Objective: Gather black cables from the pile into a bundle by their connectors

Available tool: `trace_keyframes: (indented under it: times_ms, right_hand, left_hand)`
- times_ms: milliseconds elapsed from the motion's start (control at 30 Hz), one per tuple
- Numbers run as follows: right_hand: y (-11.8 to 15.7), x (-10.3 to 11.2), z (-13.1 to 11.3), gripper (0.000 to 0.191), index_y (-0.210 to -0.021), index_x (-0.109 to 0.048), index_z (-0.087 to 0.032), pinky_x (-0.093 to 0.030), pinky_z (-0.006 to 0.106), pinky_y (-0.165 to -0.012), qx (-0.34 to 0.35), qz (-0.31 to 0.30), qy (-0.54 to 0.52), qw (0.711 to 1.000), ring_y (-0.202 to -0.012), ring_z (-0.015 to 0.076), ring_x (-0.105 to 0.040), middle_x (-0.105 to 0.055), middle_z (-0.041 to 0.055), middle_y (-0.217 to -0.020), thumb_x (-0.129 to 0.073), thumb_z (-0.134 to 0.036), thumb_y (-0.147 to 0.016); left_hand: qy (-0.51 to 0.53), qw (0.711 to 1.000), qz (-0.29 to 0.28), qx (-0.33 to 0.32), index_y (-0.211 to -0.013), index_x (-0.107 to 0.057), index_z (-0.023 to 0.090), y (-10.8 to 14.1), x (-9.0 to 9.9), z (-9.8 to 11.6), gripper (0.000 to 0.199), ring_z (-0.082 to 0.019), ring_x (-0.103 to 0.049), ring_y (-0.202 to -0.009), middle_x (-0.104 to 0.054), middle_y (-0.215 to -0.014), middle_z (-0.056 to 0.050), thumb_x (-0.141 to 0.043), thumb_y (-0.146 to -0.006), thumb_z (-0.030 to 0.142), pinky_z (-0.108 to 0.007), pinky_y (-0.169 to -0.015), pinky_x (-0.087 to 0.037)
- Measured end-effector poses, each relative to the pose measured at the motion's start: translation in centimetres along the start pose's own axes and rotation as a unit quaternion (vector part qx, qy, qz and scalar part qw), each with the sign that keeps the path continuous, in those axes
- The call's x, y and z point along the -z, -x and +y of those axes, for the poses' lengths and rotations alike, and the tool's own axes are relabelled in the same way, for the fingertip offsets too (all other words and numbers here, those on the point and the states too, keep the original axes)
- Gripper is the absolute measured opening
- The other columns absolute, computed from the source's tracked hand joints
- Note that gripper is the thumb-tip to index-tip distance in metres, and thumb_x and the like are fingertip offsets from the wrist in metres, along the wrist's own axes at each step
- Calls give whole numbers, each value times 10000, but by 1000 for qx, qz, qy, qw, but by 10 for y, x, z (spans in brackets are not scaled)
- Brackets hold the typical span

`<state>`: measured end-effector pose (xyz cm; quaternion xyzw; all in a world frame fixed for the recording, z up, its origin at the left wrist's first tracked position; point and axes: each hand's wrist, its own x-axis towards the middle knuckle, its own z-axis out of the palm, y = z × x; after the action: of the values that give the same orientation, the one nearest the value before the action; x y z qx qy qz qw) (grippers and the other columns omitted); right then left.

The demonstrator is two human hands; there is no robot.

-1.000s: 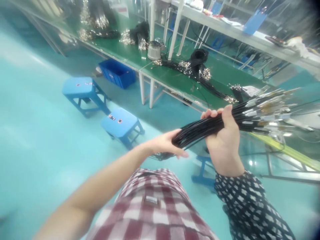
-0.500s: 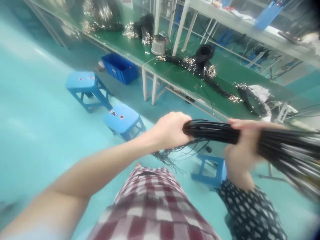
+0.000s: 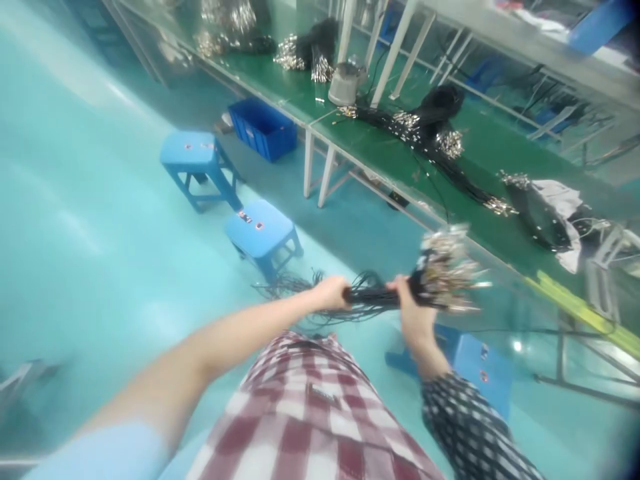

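Observation:
A bundle of thin black cables (image 3: pixel 374 296) stretches between my hands in front of the checked apron (image 3: pixel 320 380). My left hand (image 3: pixel 332 293) is closed around the bundle's left part, and loose thin strands (image 3: pixel 285 285) trail out beyond it. On the other side my right hand (image 3: pixel 415 313) grips the bundle just below its metal-tipped end. Those shiny connector ends (image 3: pixel 447 270) fan out to the right, blurred by motion. A dark patterned sleeve covers the right forearm.
A green-topped workbench (image 3: pixel 370 150) runs diagonally ahead, bearing more black cable bundles (image 3: pixel 430 137) and a grey-white device (image 3: pixel 346 83). Blue stools (image 3: pixel 263 230) stand at the left, with a blue bin (image 3: pixel 263 128) under the bench edge. Another blue stool (image 3: pixel 483 367) stands below my right arm.
The bundle has come from the far right towards my body, so its metal ends now show. My hands are lower and closer together. The view has shifted, with the bench appearing farther right.

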<state>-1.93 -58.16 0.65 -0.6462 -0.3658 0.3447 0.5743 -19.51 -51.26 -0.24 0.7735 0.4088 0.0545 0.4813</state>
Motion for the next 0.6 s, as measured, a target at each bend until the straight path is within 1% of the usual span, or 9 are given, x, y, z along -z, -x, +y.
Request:
trace_keyframes:
  times_ms: [100, 167, 267, 300, 367, 433, 467, 533, 600]
  right_hand:
    - [11, -32, 32, 292, -615, -575, -198, -558, 331, -669, -48, 62, -25, 997, -575, 166, -630, -638, -10, -571, -753, -410, -705]
    - [12, -40, 32, 280, -655, -592, -185, -562, 316, -740, -73, 80, -47, 993, -633, 154, -654, -651, -14, -612, -762, -402, -701]
    - [7, -40, 9, 288, -770, -601, -183, -562, 300, -821, -108, 94, -93, 985, -724, 134, -677, -656, -39, -668, -766, -412, -714]
    - [5, -39, -1, 286, -795, -597, -182, -565, 294, -826, -132, 106, -127, 977, -737, 128, -680, -650, -47, -672, -768, -400, -722]
    - [2, -41, -17, 246, -802, -589, -175, -571, 267, -817, -193, 139, -213, 948, -739, 111, -681, -638, -54, -671, -756, -351, -763]
    - [3, -43, -27, 197, -771, -572, -173, -577, 242, -797, -249, 172, -288, 908, -712, 90, -673, -619, -60, -651, -704, -304, -833]
    - [4, -44, -30, 200, -754, -561, -174, -580, 238, -789, -267, 182, -309, 894, -700, 83, -669, -610, -62, -643, -663, -296, -874]
    - [7, -44, -31, 232, -734, -543, -176, -589, 253, -786, -294, 188, -334, 876, -693, 80, -667, -598, -64, -635, -606, -297, -922]
    - [9, -44, -28, 247, -733, -537, -177, -596, 268, -792, -310, 191, -343, 866, -694, 82, -667, -592, -65, -634, -592, -310, -934]
  left_hand:
    - [-7, 999, -18, 28, -559, -603, 159, -1, -14, -50, 93, -161, -562, -549, -547, -502, 20, -691, -574, 132, -244, -509, -371]
    - [-9, 999, -9, 32, -582, -613, 161, 1, -8, -63, 78, -168, -570, -579, -556, -529, 17, -690, -591, 158, -252, -534, -386]
    - [-20, 999, 38, 33, -691, -641, 166, 3, 13, -54, 52, -206, -603, -710, -627, -691, -24, -663, -659, 200, -289, -638, -433]
    - [-29, 996, 70, 35, -763, -648, 166, 4, 18, -48, 85, -229, -610, -792, -651, -793, -52, -650, -694, 216, -311, -691, -444]
    - [-73, 982, 169, 40, -896, -634, 157, 8, 23, -36, 163, -274, -594, -944, -649, -980, -114, -627, -759, 245, -371, -796, -445]
    - [-131, 958, 252, 29, -918, -613, 146, 17, 15, -28, 154, -287, -590, -954, -643, -989, -138, -602, -817, 262, -416, -841, -438]
    - [-148, 951, 271, 12, -877, -608, 147, 22, 7, -26, 130, -276, -601, -903, -649, -924, -128, -586, -845, 271, -422, -837, -444]
    - [-124, 955, 265, -38, -801, -593, 160, 32, -14, -25, 168, -242, -614, -816, -649, -811, -91, -536, -899, 283, -401, -821, -466]
    - [-50, 960, 265, -74, -832, -595, 165, 39, -35, -26, 169, -216, -626, -838, -661, -842, -79, -507, -927, 273, -359, -824, -488]
